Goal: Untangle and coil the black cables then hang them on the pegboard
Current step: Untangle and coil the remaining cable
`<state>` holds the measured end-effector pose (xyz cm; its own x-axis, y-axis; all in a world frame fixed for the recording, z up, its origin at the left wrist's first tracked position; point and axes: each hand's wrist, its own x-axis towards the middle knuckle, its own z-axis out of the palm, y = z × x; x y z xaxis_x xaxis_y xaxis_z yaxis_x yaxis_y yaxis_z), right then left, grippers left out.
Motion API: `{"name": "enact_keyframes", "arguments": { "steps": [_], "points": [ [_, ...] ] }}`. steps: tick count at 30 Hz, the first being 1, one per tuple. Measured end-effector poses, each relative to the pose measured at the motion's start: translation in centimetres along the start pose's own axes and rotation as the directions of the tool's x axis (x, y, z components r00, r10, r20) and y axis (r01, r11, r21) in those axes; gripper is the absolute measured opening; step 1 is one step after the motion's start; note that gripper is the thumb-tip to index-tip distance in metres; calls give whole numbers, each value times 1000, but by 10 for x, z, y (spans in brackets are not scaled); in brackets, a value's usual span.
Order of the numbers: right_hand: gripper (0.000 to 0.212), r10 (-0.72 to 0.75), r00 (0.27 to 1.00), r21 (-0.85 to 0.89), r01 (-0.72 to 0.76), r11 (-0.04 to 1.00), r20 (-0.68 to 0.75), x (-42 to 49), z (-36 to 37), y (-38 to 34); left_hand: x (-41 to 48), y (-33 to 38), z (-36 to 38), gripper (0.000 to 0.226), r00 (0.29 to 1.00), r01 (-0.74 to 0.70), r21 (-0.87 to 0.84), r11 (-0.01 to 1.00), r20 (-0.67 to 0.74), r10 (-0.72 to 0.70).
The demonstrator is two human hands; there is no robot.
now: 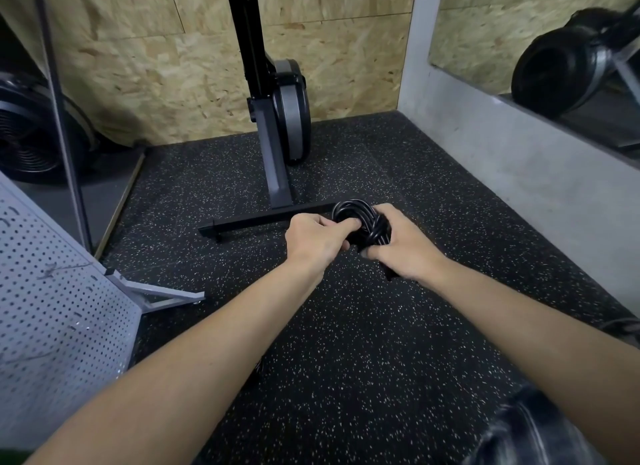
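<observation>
At frame centre, a coiled black cable bundle (360,220) was gripped by the left hand (317,237) and right hand (398,248). Coiling appeared nearly finished; hanging on the pegboard (59,301), lower left, remained.

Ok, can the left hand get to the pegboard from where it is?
Probably yes: only floor lies between the left hand and the pegboard at the left. But it grips the cable coil with the right hand, so it must let go or carry it.

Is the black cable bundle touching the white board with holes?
Apart. The head view shows the cable coil gripped by the left hand and right hand, with speckled floor between it and the pegboard.
</observation>
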<state>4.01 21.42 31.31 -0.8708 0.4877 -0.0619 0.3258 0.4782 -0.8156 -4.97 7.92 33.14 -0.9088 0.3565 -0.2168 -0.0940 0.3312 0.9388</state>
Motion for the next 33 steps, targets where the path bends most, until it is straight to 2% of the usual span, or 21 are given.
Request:
{"name": "enact_keyframes", "arguments": {
  "steps": [3,12,17,20,22,24,26,29,31,33],
  "points": [
    [69,12,1000,126,-15,992,22,1,-6,0,-1,0,2,32,1000,-3,-4,1000,1,3],
    [66,0,997,347,-26,937,74,-1,-12,-8,3,6,-3,33,999,3,14,1000,-33,-3],
    [63,-20,993,236,-8,972,115,-2,-6,-10,10,-7,-10,30,999,-24,38,999,-31,25],
    [59,-16,994,174,-4,985,113,-3,-9,-7,14,-12,-17,20,984,-109,131,985,155,89],
    [54,-8,996,175,-7,985,85,-4,-12,-3,14,-13,-25,16,944,-199,188,962,299,137],
    [52,-12,997,166,0,986,74,-4,-13,-1,16,-17,-33,19,906,-344,269,900,346,243],
    [53,-13,998,156,2,988,69,-4,-12,1,16,-19,-35,22,876,-451,339,826,344,337],
    [65,-12,996,87,4,996,90,-6,-9,0,12,-18,-29,24,862,-504,406,763,283,419],
    [81,-18,995,3,18,1000,100,-5,-8,-2,13,-16,-29,20,867,-498,397,771,214,449],
    [86,-35,995,-55,41,998,94,-6,-9,-4,17,-16,-34,12,890,-455,310,835,164,425]
  ]
}}
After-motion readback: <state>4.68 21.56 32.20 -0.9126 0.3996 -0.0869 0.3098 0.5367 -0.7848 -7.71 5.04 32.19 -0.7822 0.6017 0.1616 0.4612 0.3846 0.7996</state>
